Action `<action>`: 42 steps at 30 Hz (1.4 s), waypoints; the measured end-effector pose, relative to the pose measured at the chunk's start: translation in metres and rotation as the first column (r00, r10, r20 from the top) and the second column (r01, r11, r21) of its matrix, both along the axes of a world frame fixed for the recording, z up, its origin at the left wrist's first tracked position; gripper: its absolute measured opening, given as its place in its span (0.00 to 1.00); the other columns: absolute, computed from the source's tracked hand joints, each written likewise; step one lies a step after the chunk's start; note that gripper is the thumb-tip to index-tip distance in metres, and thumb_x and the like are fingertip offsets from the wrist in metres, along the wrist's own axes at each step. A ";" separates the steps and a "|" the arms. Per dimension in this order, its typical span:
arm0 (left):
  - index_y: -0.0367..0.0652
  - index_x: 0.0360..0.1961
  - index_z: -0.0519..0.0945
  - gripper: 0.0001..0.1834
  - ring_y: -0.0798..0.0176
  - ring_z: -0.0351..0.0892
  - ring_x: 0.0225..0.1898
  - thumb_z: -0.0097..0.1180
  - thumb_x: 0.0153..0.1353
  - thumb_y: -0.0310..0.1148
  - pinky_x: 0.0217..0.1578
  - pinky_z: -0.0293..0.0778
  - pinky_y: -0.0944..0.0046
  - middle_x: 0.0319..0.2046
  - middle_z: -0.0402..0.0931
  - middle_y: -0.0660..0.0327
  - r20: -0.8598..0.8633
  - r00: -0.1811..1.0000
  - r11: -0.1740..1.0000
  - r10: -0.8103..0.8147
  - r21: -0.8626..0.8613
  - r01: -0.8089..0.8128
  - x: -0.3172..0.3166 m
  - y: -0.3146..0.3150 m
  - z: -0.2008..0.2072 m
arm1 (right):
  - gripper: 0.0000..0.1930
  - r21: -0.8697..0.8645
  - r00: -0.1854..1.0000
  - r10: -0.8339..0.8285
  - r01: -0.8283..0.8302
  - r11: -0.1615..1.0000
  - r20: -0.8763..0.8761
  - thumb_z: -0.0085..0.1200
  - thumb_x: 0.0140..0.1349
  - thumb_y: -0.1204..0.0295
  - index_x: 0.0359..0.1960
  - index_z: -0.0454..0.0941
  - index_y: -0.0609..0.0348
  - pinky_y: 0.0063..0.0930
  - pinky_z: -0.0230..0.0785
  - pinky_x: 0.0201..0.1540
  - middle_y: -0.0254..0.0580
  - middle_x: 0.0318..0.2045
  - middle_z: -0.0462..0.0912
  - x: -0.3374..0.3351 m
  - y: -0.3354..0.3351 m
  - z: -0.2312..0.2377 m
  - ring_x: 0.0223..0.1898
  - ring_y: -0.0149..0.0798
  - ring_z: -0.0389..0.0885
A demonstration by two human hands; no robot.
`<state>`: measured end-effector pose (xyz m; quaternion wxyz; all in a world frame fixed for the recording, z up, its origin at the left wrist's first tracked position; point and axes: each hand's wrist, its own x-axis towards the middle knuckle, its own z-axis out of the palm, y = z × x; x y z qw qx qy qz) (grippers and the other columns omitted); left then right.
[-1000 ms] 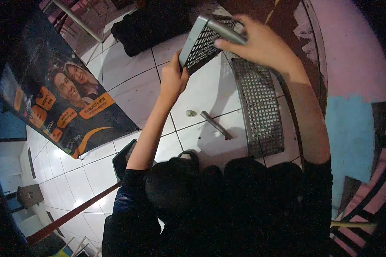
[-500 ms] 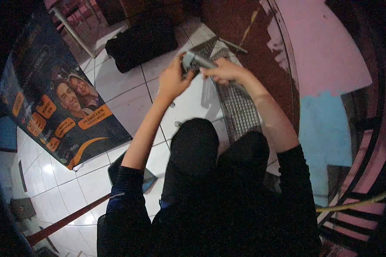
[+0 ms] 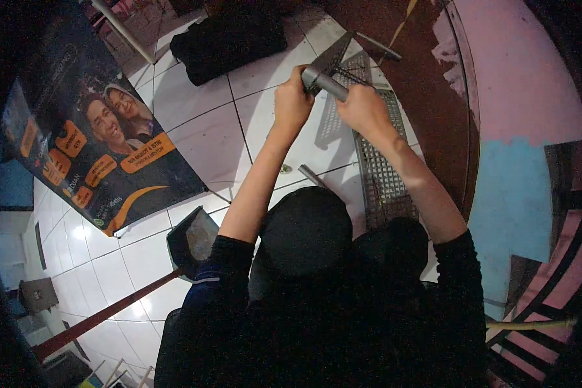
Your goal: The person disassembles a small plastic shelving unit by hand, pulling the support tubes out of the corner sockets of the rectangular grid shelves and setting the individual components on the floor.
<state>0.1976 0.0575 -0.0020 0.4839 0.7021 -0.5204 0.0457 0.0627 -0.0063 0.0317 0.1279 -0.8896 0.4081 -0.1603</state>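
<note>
Out in front of me, both hands are on a grey pipe (image 3: 332, 85) with a wider grey joint at its left end. My left hand (image 3: 293, 102) is closed around the joint, its fingers partly hidden behind it. My right hand (image 3: 366, 111) grips the pipe's right end. A dark mesh panel (image 3: 338, 55) stands out just beyond the pipe; I cannot tell whether it is fixed to it. Below my right hand, a grey metal grid (image 3: 383, 161) lies along the floor. A short grey tube (image 3: 313, 174) rests on the tiles between my forearms.
A dark banner (image 3: 103, 149) with orange panels stands at the left. Beside my left arm is a dustpan (image 3: 197, 242) with a long brown handle (image 3: 110, 317). A black bundle (image 3: 229, 45) lies on the far floor. At the right rises a pink and blue wall (image 3: 511, 187).
Both hands, with the pipe, have shifted right and farther up in view. My left hand has closed more tightly around the joint. The dustpan and the short tube show more clearly.
</note>
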 end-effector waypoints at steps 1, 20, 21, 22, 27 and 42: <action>0.44 0.43 0.69 0.24 0.44 0.75 0.25 0.56 0.40 0.22 0.25 0.69 0.52 0.21 0.74 0.47 0.000 1.000 1.000 0.017 -0.024 -0.017 0.000 -0.001 -0.001 | 0.16 0.003 1.000 -0.007 0.007 1.000 0.002 0.54 0.46 0.62 0.25 0.74 0.67 0.37 0.67 0.26 0.56 0.17 0.75 0.000 -0.006 0.000 0.19 0.50 0.76; 0.32 0.32 0.73 0.14 0.63 0.73 0.22 0.47 0.40 0.22 0.26 0.68 0.65 0.20 0.74 0.52 -0.276 0.951 0.927 0.141 -0.301 -0.225 0.075 0.019 -0.020 | 0.31 0.558 0.935 0.070 0.148 0.816 -0.349 0.51 0.51 0.47 0.37 0.71 0.70 0.38 0.69 0.30 0.56 0.24 0.75 -0.114 0.000 -0.127 0.27 0.48 0.77; 0.31 0.32 0.74 0.13 0.67 0.71 0.21 0.47 0.40 0.21 0.25 0.68 0.67 0.20 0.74 0.55 -0.321 0.943 0.914 0.087 -0.352 -0.203 0.084 0.022 -0.026 | 0.35 0.677 0.945 0.075 0.171 0.716 -0.318 0.51 0.50 0.45 0.43 0.69 0.71 0.39 0.69 0.36 0.61 0.31 0.75 -0.117 0.005 -0.136 0.35 0.49 0.77; 0.31 0.32 0.74 0.13 0.69 0.70 0.21 0.46 0.42 0.20 0.24 0.67 0.69 0.21 0.74 0.59 -0.322 0.944 0.925 0.073 -0.333 -0.185 0.083 0.026 -0.018 | 0.35 0.671 0.947 0.054 0.184 0.719 -0.317 0.51 0.50 0.45 0.43 0.69 0.71 0.39 0.69 0.36 0.61 0.31 0.75 -0.130 0.010 -0.163 0.35 0.49 0.77; 0.33 0.37 0.74 0.12 0.71 0.70 0.26 0.46 0.50 0.21 0.28 0.67 0.73 0.27 0.74 0.64 -0.516 0.857 0.962 -0.002 -0.234 -0.139 0.111 0.067 -0.018 | 0.45 0.403 0.980 0.000 0.081 0.912 -0.197 0.56 0.49 0.54 0.62 0.40 0.58 0.48 0.44 0.59 0.64 0.57 0.47 -0.132 0.008 -0.169 0.59 0.64 0.46; 0.36 0.51 0.62 0.22 0.66 0.70 0.42 0.50 0.54 0.23 0.42 0.66 0.68 0.45 0.68 0.55 -0.414 0.898 0.988 -0.149 -0.095 0.120 0.156 0.108 0.029 | 0.25 0.485 0.888 -0.342 0.456 0.746 -0.308 0.57 0.48 0.50 0.28 0.76 0.65 0.30 0.71 0.25 0.43 0.20 0.76 -0.186 -0.139 -0.098 0.21 0.35 0.77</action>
